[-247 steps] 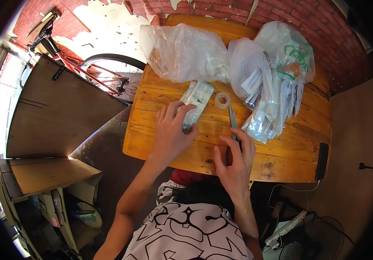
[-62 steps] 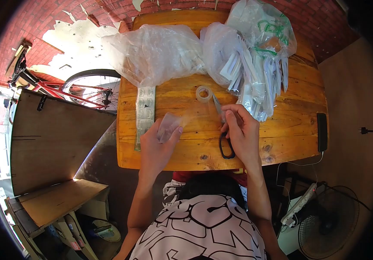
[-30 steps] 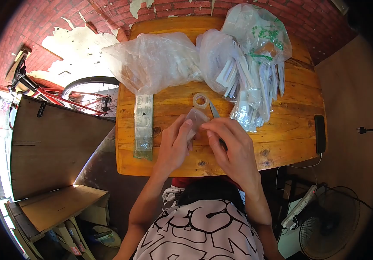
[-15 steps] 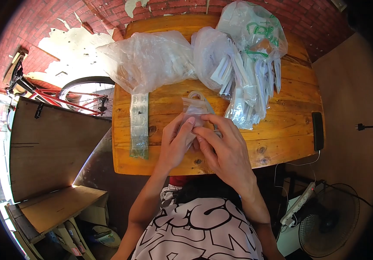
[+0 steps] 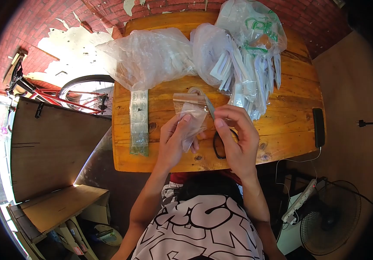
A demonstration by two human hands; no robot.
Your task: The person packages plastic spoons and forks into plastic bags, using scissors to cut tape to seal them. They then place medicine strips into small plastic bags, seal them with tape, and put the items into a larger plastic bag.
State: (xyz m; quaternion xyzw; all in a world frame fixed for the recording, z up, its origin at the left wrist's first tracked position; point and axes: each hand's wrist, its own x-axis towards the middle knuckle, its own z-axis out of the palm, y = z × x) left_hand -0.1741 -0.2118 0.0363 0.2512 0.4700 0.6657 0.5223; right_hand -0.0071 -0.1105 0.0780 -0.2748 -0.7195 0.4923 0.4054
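Note:
My left hand point(image 5: 175, 136) is closed on a small clear zip bag point(image 5: 191, 113) with something pale and flat inside, its thumb pressed on the front. The zip edge of the bag points away from me. My right hand point(image 5: 238, 141) is apart from the bag, its fingers loosely bent and a gap between thumb and forefinger. Under and beside that hand lie scissors with black handles point(image 5: 216, 149), partly hidden by the fingers. A roll of tape point(image 5: 195, 90) is on the table just beyond the bag.
On the wooden table point(image 5: 173, 161) lie a strip of clear packets point(image 5: 139, 123), a cloudy plastic bag point(image 5: 152, 56), and a bag with green print point(image 5: 251, 26) near bundled white packets point(image 5: 249, 82). A phone-like black device point(image 5: 319, 128) is plugged in at right. A fan point(image 5: 329, 221) stands below.
My right hand has let go of the small zip bag and moved right, over the scissors. The bag, still in my left hand, now shows more fully.

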